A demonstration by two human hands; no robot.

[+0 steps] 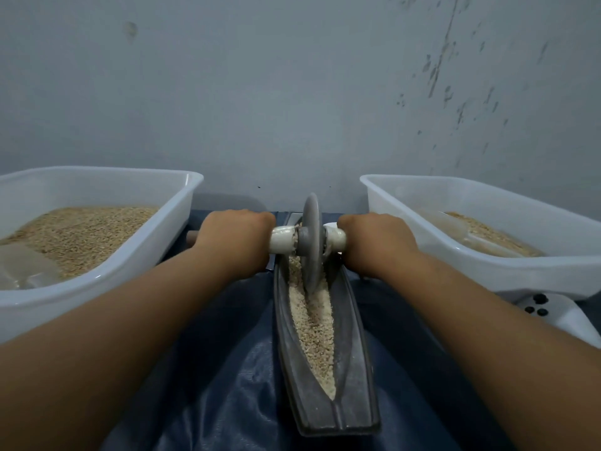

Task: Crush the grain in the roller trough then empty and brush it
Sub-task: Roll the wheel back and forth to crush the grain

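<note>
Grain lies in a pale, coarse strip along the groove of the dark boat-shaped trough, which runs from six o'clock up toward twelve at the middle of the view. At the trough's far end the grey roller disc stands upright on its edge in the grain, between the two fists. The left hand is clenched round the axle handle at nine o'clock of the disc, knuckles up, with a stub of the handle's end showing beyond the fist. The right hand grips the other half of the handle at three o'clock in the same way. Both fists sit above the far part of the grain, just off the trough's rims.

A dark blue sheet, creased and slightly glossy, covers the surface under the trough. Behind it rises a pale grey wall, scuffed and flecked toward two o'clock.

At nine o'clock a white plastic tub holds a deep bed of whole tan grain. At three o'clock a second white tub holds a thinner layer of tan material, with a translucent scoop lying in it. Just beneath that tub, at four o'clock, sits a white object with dark buttons.
</note>
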